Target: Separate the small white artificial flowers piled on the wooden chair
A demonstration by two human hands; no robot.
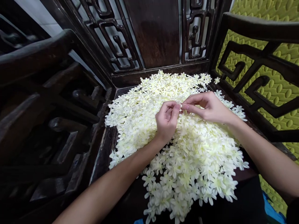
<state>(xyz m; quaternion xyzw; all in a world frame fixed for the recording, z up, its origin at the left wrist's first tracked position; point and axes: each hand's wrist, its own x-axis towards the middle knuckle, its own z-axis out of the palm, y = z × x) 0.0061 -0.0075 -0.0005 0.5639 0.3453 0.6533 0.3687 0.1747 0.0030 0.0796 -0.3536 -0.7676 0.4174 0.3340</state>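
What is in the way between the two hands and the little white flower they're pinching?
Nothing visible. The left hand and the right hand meet fingertip to fingertip on one small flower, held just above the pile of flowers on the dark wooden chair seat. Most of that flower is hidden by the fingers.

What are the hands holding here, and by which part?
Both hands, left hand and right hand, pinch one small white flower between fingertips; which part cannot be told.

At the centre of the frame we see the heap of flowers point(187, 161) lying on the chair seat point(102, 155). Our left hand point(167, 119) and right hand point(207, 107) meet above it, fingertips touching. The chair back point(155, 34) stands behind at top, an armrest point(259, 28) at upper right.
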